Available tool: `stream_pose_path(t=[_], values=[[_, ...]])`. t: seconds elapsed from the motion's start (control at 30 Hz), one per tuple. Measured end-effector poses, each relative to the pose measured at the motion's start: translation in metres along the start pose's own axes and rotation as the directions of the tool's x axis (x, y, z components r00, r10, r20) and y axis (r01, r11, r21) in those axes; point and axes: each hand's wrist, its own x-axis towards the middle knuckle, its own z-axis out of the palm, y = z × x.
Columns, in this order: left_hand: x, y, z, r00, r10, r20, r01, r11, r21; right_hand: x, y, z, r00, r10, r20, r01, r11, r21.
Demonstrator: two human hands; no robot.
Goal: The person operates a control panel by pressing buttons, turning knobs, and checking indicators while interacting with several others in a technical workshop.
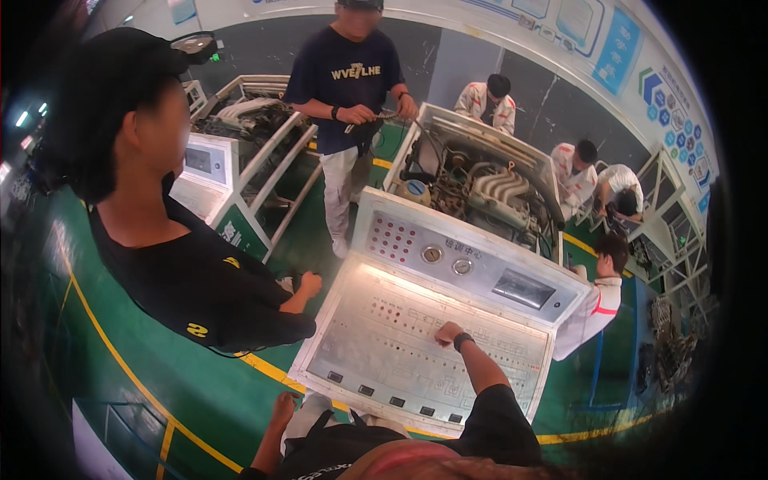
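My right hand (450, 334), with a black band on its wrist, reaches over the sloping panel (376, 328) of a white engine test stand. Its fingers are curled at the printed circuit lines and small sockets; whatever they may hold is too small to make out. Down by my left side, off the stand's near edge, hangs my left hand (283, 406), its fingers too unclear to read. Above the panel, the upright console (448, 298) carries two round gauges (432, 254), rows of red sockets (392, 238) and a dark screen (523, 289).
Behind the console an engine (500, 188) sits in a white frame. A person in black (184, 272) stands close at left; another in a dark shirt (352, 80) holds a cable beyond. Several people in white work at right. A second engine stand (252, 120) is at far left.
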Motion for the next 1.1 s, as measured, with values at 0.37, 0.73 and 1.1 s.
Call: stream_pose_path(t=[0.37, 0.73, 1.1], values=[[0.002, -0.033, 0.003, 0.948, 0.314, -0.052, -0.281, 0.902, 0.328, -0.001, -0.016, -0.01, 0.995, 0.087, 0.045, -0.079, 0.984, -0.161], [-0.026, -0.028, -0.024, 0.982, 0.116, -0.151, -0.102, 0.99, 0.098, 0.074, 0.028, -0.019, 0.963, 0.129, 0.236, -0.015, 0.903, -0.43], [-0.026, -0.046, -0.019, 0.985, 0.141, -0.104, -0.131, 0.986, 0.1, 0.055, 0.032, -0.008, 0.989, 0.017, 0.146, -0.01, 0.999, -0.047]])
